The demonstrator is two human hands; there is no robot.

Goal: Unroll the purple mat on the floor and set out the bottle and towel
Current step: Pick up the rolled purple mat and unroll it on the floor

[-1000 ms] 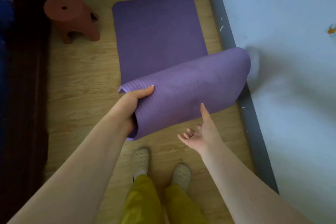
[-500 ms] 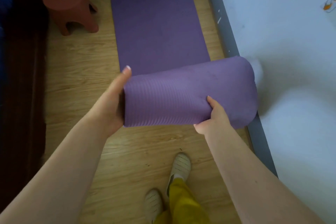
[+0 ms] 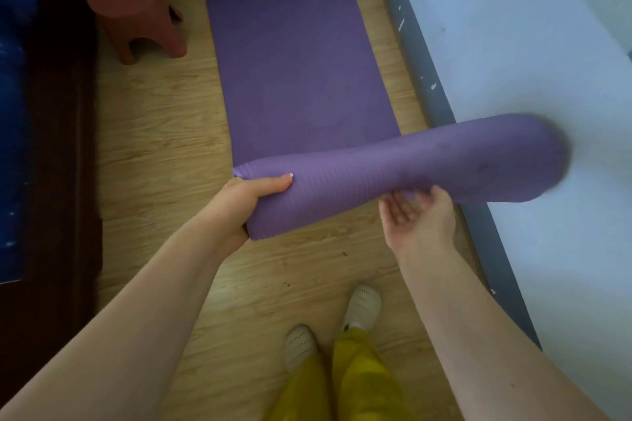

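Observation:
The purple mat (image 3: 294, 58) lies partly unrolled on the wooden floor, its far end flat. Its near part is still a roll (image 3: 427, 167), lifted above the floor and stretching right toward the wall, its right end blurred. My left hand (image 3: 253, 196) grips the roll's left end, thumb on top. My right hand (image 3: 415, 215) is under the roll's middle, palm up with fingers loosely spread, touching its underside. No bottle or towel is in view.
A reddish-brown plastic stool (image 3: 136, 14) stands left of the mat's far end. A dark bed or sofa edge (image 3: 51, 147) runs along the left. A light blue wall (image 3: 530, 79) with grey skirting bounds the right. My feet (image 3: 362, 306) stand behind the roll.
The roll has unwound further and swung right, leaving more mat flat. My right hand let go its grip and now lies open beneath the roll. My feet stepped back.

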